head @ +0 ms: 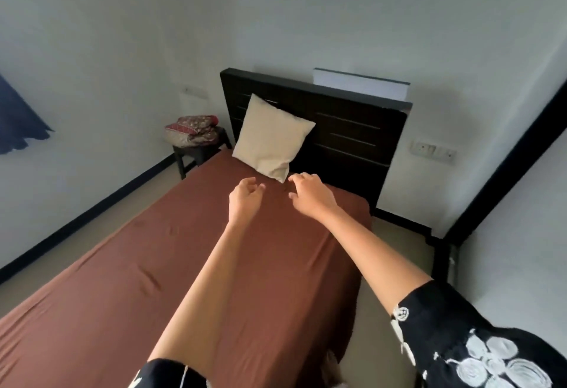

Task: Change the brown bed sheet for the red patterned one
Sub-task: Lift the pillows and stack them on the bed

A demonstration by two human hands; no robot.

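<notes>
The brown sheet (159, 268) covers the whole mattress, smooth with a few creases. A cream pillow (271, 137) leans upright against the dark headboard (349, 130). The red patterned sheet (193, 128) lies folded on a small dark stool (196, 151) to the left of the bed head. Both my arms stretch out over the bed toward the pillow. My left hand (244, 199) and my right hand (308, 193) hover just short of the pillow's lower corner, fingers loosely curled, holding nothing.
A blue curtain (18, 118) hangs at the far left. A socket panel (432, 151) sits on the wall right of the headboard. Beige floor (386, 295) runs along the bed's right side, and a dark door frame (503, 167) stands at the right.
</notes>
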